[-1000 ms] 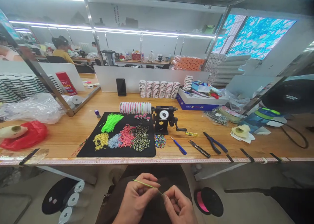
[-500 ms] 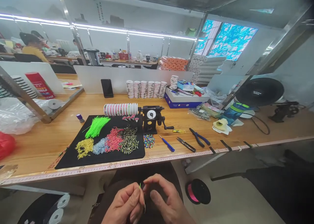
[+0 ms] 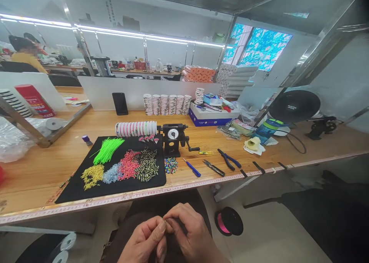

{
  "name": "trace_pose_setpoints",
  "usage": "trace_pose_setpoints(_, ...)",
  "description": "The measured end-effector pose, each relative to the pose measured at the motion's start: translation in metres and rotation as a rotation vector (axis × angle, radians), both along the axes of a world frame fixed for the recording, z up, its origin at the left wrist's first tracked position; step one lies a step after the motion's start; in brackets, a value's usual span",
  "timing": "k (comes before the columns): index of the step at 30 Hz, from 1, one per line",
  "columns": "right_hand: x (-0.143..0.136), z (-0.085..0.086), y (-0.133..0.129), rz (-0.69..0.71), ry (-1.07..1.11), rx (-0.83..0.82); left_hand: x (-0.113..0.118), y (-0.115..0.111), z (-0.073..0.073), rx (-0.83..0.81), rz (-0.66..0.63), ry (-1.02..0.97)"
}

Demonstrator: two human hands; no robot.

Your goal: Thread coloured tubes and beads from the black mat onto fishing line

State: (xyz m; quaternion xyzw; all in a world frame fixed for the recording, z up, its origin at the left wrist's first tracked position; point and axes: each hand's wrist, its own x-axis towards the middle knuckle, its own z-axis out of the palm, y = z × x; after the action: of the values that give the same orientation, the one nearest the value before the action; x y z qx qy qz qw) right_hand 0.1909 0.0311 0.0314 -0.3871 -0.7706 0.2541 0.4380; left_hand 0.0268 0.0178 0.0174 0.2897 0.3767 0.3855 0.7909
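Over my lap, below the table edge, both hands meet at the fingertips. My left hand (image 3: 148, 238) is closed in a pinch on a thin green strand, which the fingers now cover. My right hand (image 3: 190, 230) pinches at the same spot, its fingertips against the left ones; what lies between them is hidden. On the black mat (image 3: 115, 192) lie a bundle of bright green strands (image 3: 108, 149), yellow pieces (image 3: 92, 176), pale blue pieces (image 3: 112, 173), pink pieces (image 3: 128, 165) and dark swivel-like pieces (image 3: 147, 169).
A hand-cranked winder (image 3: 173, 138) carries a row of white spools (image 3: 135, 128). Beside it lie small coloured beads (image 3: 171, 165), a blue-handled tool (image 3: 192, 167), snips (image 3: 213, 167) and pliers (image 3: 229, 159). Stacked spools (image 3: 164, 105) and a box (image 3: 213, 117) stand behind. A pink-wound reel (image 3: 229, 221) is on the floor.
My right hand has moved in to the left hand, and its open fingers have closed to a pinch. The green tip no longer shows. The view has shifted slightly right.
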Motion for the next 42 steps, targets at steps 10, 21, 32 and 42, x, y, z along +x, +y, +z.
trace_pose_setpoints(10, -0.009, -0.027, 0.001, -0.173, -0.157, 0.052, -0.015, 0.009, -0.011, 0.427, 0.176, 0.416)
trace_pose_setpoints(21, 0.026, 0.002, 0.061, -0.341, -0.397, -0.146, -0.023, 0.025, -0.020, 1.164, 0.060, 0.991)
trace_pose_setpoints(32, 0.035, -0.006, 0.084, -0.406, -0.129, -0.290, -0.018, 0.027, 0.013, 0.435, 0.027, 0.582)
trace_pose_setpoints(42, 0.000, 0.025, 0.003, 0.095, 0.398, -0.696, -0.007, 0.022, 0.009, 0.143, 0.016, 0.237)
